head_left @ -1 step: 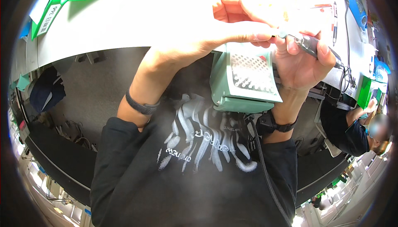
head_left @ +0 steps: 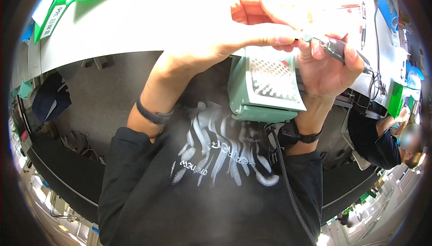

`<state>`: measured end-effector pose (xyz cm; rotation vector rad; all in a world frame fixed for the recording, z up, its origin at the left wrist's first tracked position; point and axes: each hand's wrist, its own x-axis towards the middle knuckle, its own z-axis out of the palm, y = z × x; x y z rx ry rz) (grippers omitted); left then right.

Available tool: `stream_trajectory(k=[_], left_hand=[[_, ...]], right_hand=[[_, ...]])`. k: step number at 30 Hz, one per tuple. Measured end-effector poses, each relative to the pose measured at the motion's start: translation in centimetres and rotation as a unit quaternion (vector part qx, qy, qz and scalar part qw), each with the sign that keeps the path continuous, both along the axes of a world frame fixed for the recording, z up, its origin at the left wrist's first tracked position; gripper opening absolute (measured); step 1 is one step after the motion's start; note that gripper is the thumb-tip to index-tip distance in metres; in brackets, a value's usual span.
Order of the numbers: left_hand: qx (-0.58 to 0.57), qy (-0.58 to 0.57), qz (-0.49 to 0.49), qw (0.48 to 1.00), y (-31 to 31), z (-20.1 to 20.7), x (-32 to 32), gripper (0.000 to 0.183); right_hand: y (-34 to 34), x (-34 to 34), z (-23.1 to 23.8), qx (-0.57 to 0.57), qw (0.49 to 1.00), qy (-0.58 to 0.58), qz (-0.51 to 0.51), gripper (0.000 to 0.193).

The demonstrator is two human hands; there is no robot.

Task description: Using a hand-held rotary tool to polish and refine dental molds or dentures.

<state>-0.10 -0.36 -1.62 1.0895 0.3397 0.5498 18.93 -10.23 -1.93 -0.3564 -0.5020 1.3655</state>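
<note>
My right hand (head_left: 325, 75) grips a dark, pen-shaped rotary handpiece (head_left: 335, 48) with a metal collar, its tip angled to the left. At that tip sits a small pale green round piece (head_left: 307, 36). From the left, my left hand (head_left: 258, 30) reaches over and closes thumb against fingers right beside it. A tiny dark bit (head_left: 296, 39) shows at the thumb tip; most of what those fingers pinch is hidden or washed out by glare. Just below both hands stands a pale green box (head_left: 265, 113) with a perforated top.
Glare covers much of the white table (head_left: 135, 25). Green-edged trays (head_left: 53, 21) are at the far left. Pens (head_left: 363, 25), a black cable (head_left: 377, 34) and a blue object (head_left: 384, 3) lie at the right. Another person (head_left: 375, 142) sits at the right.
</note>
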Motion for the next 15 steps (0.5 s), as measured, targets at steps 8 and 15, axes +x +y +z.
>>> stream_trajectory(k=[8, 15], left_hand=[[-0.008, 0.003, 0.001, 1.000, -0.05, 0.03, -0.19, 0.021], [-0.007, 0.003, 0.008, 1.000, -0.12, 0.12, -0.16, 0.019]], right_hand=[[0.29, 0.37, -0.52, 0.033, 0.998, -0.033, 0.032, 0.035], [0.04, -0.29, 0.15, 0.001, 1.000, -0.002, 0.009, 0.031]])
